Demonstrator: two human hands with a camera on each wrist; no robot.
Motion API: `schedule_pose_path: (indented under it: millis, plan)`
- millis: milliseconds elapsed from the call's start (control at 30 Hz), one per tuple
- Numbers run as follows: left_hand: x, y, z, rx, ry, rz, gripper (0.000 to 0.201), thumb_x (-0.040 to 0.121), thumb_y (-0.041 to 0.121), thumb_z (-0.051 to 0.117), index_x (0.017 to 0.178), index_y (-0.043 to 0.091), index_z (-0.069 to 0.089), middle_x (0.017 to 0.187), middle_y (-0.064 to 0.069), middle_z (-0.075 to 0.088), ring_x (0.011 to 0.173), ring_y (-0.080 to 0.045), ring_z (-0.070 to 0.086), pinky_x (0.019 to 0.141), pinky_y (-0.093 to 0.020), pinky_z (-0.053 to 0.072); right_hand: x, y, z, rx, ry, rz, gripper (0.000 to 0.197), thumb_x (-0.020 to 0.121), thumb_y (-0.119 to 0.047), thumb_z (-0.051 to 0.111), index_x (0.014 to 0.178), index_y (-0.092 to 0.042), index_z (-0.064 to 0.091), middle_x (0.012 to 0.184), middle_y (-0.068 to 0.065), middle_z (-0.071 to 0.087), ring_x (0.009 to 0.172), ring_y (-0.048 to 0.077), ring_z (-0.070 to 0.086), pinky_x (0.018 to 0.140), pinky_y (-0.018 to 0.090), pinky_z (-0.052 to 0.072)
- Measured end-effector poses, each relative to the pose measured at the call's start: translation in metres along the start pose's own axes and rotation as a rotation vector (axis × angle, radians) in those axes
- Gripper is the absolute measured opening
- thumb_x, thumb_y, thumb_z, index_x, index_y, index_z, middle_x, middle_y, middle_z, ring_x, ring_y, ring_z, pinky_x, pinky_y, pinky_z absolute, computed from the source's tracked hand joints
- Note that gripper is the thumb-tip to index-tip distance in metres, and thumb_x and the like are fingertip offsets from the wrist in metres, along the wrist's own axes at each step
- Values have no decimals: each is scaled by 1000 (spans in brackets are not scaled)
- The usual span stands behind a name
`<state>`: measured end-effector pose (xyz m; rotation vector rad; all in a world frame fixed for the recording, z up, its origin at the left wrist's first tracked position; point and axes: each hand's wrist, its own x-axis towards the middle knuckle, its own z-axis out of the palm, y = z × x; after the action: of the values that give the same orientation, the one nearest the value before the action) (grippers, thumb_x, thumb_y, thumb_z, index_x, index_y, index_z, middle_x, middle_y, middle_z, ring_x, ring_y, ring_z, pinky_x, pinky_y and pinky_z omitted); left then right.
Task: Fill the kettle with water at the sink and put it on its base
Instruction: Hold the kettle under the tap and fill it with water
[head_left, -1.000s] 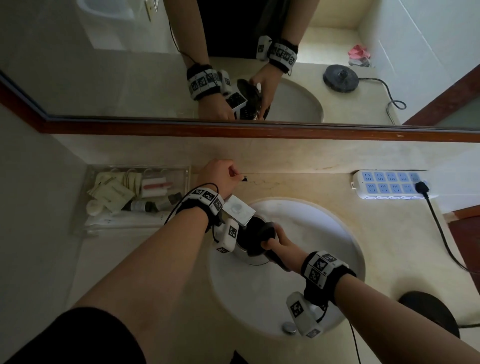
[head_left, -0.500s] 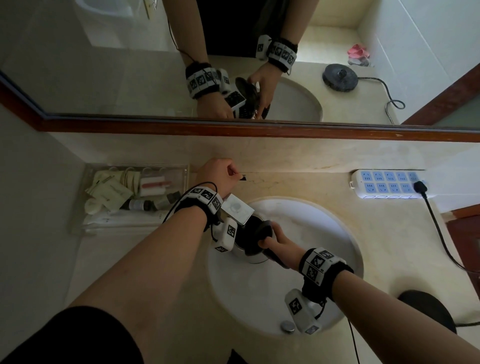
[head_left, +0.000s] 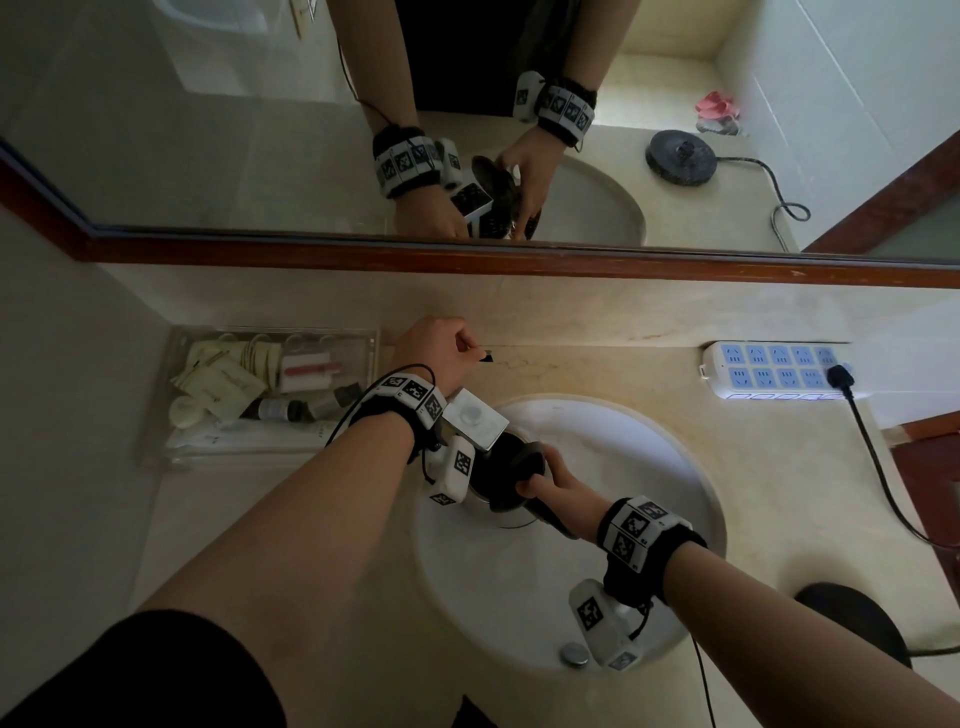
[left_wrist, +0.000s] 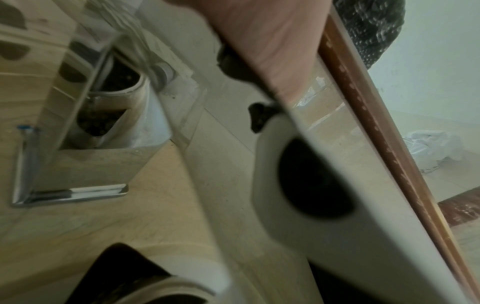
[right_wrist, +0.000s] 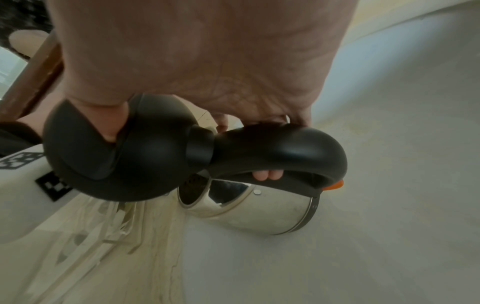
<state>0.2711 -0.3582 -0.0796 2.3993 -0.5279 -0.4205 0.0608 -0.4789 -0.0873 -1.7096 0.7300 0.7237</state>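
My right hand (head_left: 537, 486) grips the black handle (right_wrist: 280, 152) of the steel kettle (right_wrist: 259, 209), which hangs tilted over the white sink basin (head_left: 649, 467). The kettle's black lid (right_wrist: 116, 158) stands open, with my thumb against it. The kettle mouth sits beneath the square chrome tap (head_left: 475, 418); I see no water running. My left hand (head_left: 460, 345) is curled behind the tap at the wall and pinches a small dark lever (head_left: 487, 357). The round black kettle base (head_left: 852, 618) sits on the counter at the lower right.
A clear tray (head_left: 179, 364) of toiletries lies left of the sink. A blue-and-white power strip (head_left: 769, 369) with one black plug sits at the back right, its cord trailing down the counter. A mirror with a wooden frame (head_left: 519, 260) runs above. A drain stopper (head_left: 574, 653) is in the basin.
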Motion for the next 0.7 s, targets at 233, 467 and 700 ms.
schedule_pose_path:
  millis: [233, 467, 700]
  plan:
    - [0, 1, -1, -8, -4, -9, 13, 81, 32, 74, 71, 29, 66, 73, 13, 63, 72, -9, 64, 67, -31, 58, -3, -1, 0, -5, 0, -7, 113, 51, -63, 51, 153, -34, 12, 140, 11, 50, 111, 25, 53, 91, 34, 42]
    - [0, 1, -1, -20, -9, -7, 8, 82, 29, 74, 76, 25, 71, 73, 13, 62, 74, -12, 64, 70, -33, 58, -2, -1, 0, -5, 4, 2, 115, 51, -63, 51, 154, -32, 10, 140, 11, 49, 112, 25, 52, 92, 33, 41]
    - [0, 1, 0, -24, -5, 0, 7, 82, 28, 74, 77, 24, 71, 74, 12, 62, 76, -13, 65, 72, -35, 59, -2, -1, 0, -14, 0, 5, 114, 53, -63, 50, 154, -34, 9, 144, 11, 48, 121, 29, 53, 97, 36, 43]
